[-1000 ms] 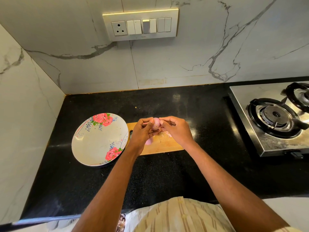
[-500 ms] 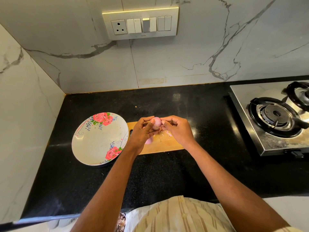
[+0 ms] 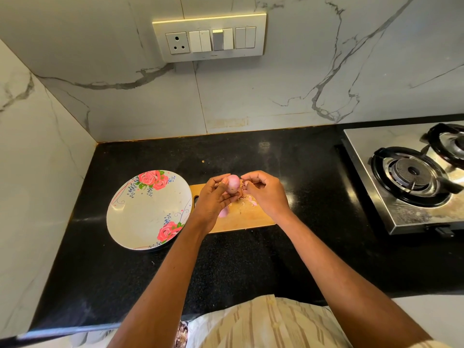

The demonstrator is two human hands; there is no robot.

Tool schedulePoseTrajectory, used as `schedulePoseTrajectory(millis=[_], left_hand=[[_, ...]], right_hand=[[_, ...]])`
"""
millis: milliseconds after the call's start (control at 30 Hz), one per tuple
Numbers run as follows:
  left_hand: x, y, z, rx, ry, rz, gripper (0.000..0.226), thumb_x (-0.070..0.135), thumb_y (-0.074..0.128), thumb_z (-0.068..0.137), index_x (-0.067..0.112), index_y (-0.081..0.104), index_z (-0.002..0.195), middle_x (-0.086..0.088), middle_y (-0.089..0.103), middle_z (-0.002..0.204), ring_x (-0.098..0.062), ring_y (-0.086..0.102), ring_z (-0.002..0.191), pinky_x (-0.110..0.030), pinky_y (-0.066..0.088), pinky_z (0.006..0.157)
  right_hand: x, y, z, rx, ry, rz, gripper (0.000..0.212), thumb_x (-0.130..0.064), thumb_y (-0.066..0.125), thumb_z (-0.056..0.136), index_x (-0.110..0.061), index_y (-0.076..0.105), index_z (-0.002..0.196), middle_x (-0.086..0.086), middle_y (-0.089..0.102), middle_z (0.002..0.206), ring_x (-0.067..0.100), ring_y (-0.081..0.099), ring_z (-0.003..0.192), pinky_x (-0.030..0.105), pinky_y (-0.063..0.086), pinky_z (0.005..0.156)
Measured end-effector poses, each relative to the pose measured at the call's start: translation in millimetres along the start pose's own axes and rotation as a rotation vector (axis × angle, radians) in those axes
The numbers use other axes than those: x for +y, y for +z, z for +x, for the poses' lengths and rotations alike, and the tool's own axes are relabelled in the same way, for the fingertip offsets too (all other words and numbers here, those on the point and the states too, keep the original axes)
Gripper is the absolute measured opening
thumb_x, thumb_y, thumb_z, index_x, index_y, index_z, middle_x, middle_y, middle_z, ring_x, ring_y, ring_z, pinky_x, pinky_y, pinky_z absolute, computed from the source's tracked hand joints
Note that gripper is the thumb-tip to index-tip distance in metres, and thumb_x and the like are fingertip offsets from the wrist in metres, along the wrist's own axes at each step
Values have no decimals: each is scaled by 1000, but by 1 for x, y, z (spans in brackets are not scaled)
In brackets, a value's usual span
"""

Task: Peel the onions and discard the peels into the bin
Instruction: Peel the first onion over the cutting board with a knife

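Both hands worked mid-frame: left hand [image 3: 213,199] gripped the upright onion [image 3: 232,183], while right hand [image 3: 263,192], just right, apparently pinched a peel [image 3: 244,183].

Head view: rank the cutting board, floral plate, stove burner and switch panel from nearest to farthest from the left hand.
1. Cutting board, directly beneath the left hand.
2. Floral plate, just to its left.
3. Stove burner, far right.
4. Switch panel, up on the wall.
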State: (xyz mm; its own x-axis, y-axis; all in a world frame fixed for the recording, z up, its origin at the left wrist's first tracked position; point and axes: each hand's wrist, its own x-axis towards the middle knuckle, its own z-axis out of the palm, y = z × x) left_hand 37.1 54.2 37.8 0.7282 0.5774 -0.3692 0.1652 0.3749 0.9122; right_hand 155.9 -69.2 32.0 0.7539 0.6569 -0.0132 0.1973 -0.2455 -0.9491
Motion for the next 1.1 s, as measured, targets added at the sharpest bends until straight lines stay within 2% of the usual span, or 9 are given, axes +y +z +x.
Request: schedulePoseTrajectory(millis=[200,300,367,500,600,667,833,1000,1100], left_hand=[[0,-4,0,19,8,21,31,29,51,105,19,58,134,0,67,122,-13,75,97,-23,59,77],[0,-4,1,19,33,70,29,29,56,103,23,58,131,2,67,124,-15,72,102,-22,59,78],[-3,-5,3,19,39,97,27,30,59,101,26,59,128,0,66,126,-16,71,106,-25,59,84],[-8,-7,8,55,53,200,23,39,62,98,36,60,121,4,65,130,-18,65,116,-38,55,102],[-7,-5,7,68,80,261,27,43,60,99,37,56,125,11,61,128,-11,61,115,-25,51,93],[-7,-4,8,71,84,271,27,43,59,99,38,56,126,11,61,128,-11,60,114,-26,50,95],[-7,-4,8,38,71,190,33,38,61,98,29,58,130,3,65,130,-17,67,114,-31,56,97],[-6,-4,9,45,93,218,36,41,60,98,28,58,131,4,66,130,-15,66,114,-28,55,95],[-4,-4,8,39,95,225,31,41,60,98,32,58,127,5,66,128,-15,66,114,-27,54,94]], right_hand=[[15,-1,6,-5,108,-129,11,-22,62,100,-29,71,99,-6,75,85,8,71,77,39,61,80],[13,-1,8,-74,65,-227,18,-16,65,97,-28,72,109,-9,75,97,0,67,84,20,52,75],[7,-1,8,-117,44,-210,25,-12,65,96,-27,73,115,-13,73,109,-3,65,95,14,50,81],[-2,1,6,-110,-10,-75,20,-24,65,99,-23,74,117,-11,74,107,3,69,101,28,59,90],[-1,2,4,-95,-43,-43,22,-27,70,96,-20,75,116,-10,75,106,3,70,100,32,60,90],[0,2,2,-77,-44,-19,20,-25,70,96,-20,76,115,-10,76,104,5,71,99,36,61,89],[0,2,-1,-30,-72,-48,19,-14,68,96,-20,77,112,-13,75,101,2,70,97,29,60,88],[-4,-1,-2,-70,-54,0,22,-24,72,94,-19,76,115,-11,75,104,-1,69,99,21,57,88],[-3,-1,-1,-60,-70,-27,21,-23,72,94,-19,76,114,-11,76,103,1,69,97,23,58,87]])
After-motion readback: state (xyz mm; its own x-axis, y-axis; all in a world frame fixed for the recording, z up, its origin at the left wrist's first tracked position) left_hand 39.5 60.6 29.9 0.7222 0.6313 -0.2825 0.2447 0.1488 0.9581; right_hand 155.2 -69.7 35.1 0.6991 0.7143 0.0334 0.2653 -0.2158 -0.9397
